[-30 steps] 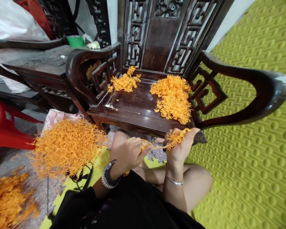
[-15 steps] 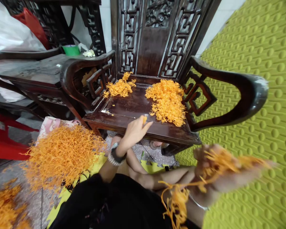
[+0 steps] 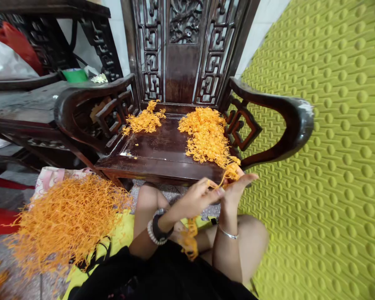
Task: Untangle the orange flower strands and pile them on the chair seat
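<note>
My left hand (image 3: 198, 199), with a dark band and a beaded bracelet at its wrist, pinches the end of an orange strand in front of the seat. Close beside it, my right hand (image 3: 234, 189) holds a small bunch of orange strands (image 3: 232, 171) in its fingers, thumb stretched out to the right. That bunch touches the front corner of the pile of curly orange strands (image 3: 206, 133) on the chair seat. Below my left hand hangs a blurred orange length (image 3: 190, 239); where its upper end goes is hidden.
A dark carved wooden chair (image 3: 162, 164) stands ahead, with a smaller orange clump (image 3: 146, 118) at its back left. A large heap of straighter orange strands (image 3: 71, 221) lies low on the left. Yellow studded matting (image 3: 337, 175) covers the right side.
My right hand has come from the far right to the seat's front edge with its orange strands. My left hand has moved down and right to meet it. The view has shifted.
</note>
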Tool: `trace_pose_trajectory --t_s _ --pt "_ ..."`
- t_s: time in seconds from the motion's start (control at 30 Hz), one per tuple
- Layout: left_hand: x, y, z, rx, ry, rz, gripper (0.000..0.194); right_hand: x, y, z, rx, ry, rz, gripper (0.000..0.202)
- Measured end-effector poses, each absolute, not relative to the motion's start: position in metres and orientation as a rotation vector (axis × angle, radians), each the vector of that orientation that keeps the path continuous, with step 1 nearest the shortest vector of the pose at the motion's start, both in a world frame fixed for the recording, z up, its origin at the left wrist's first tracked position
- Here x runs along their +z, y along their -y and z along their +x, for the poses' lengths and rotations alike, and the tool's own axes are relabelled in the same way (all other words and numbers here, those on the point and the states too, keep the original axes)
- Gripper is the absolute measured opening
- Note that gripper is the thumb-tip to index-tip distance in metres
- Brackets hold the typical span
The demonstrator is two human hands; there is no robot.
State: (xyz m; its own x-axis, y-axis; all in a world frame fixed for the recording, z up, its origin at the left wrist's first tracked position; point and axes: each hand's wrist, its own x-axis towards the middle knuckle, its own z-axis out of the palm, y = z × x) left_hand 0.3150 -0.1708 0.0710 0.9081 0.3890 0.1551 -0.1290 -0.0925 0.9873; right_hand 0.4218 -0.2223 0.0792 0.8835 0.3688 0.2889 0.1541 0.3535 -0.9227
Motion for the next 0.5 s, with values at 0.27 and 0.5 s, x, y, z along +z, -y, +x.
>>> trace_pose_trajectory --t_s 0.27,0.5 --pt "0.065 0.199 0.286 0.041 -0.026 0.827 0.055 0.111 0.236 0.406 0.370 0.396 -0.958 0.059" --pt "0.096 0.201 0.248 -0.276 0.009 0.692 0.052 0.145 0.266 0.377 0.275 0.394 -0.787 0.067"
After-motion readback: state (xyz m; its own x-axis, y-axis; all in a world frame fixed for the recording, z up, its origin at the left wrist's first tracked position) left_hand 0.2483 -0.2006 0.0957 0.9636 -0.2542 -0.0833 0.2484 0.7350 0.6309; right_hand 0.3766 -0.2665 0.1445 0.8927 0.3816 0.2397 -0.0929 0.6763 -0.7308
